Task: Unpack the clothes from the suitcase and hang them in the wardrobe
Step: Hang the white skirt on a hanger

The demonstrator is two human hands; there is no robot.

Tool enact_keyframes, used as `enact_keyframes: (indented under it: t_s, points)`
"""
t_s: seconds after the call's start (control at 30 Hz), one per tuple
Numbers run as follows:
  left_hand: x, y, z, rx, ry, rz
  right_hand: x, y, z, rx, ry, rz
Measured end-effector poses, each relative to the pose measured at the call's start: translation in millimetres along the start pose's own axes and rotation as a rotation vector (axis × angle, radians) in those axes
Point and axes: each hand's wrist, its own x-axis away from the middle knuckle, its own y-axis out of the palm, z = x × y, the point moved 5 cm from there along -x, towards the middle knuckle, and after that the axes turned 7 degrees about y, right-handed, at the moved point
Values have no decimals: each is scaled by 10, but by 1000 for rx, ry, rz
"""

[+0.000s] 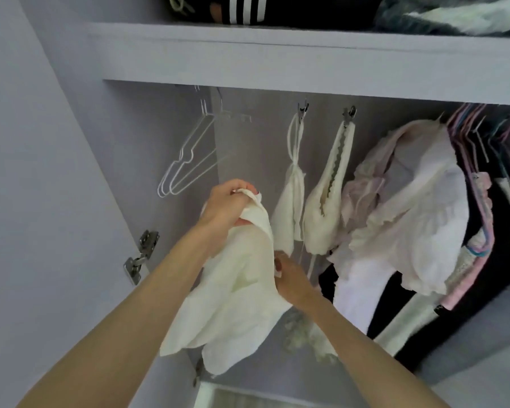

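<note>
Item: cream-white cotton garment [242, 304], long axis near vertical, hem downward. Right hand [292, 279] pinches its side edge; left hand [227, 209] grips its top (bunched). Beyond the left hand: empty white wire hangers [186, 160].

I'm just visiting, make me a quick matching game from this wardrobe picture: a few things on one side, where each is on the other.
Things:
1. empty wire hangers
2. cream garment
3. striped black item
4. pink hangers

Places:
A. on the top shelf
B. far right of the rail
C. held in both hands
D. left end of the rail

Pairs: 1-D, 2-C, 3-A, 4-B
</note>
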Motion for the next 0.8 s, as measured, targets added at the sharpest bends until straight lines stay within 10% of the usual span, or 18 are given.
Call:
enact_keyframes:
  t_s: [0.17, 0.3, 0.5, 0.8]
  points:
    - [-234, -316, 93, 81, 24, 153, -351, 42, 238, 324, 183, -111]
    - [-441, -581, -140, 60, -17, 288, -491, -278, 497, 5, 410, 10]
    - [-459, -593, -824, -285, -244, 70, -667, -753, 676, -340, 601, 160]
    - [-417, -844, -999, -740, -232, -28, -826, -960, 498, 93, 447, 293]
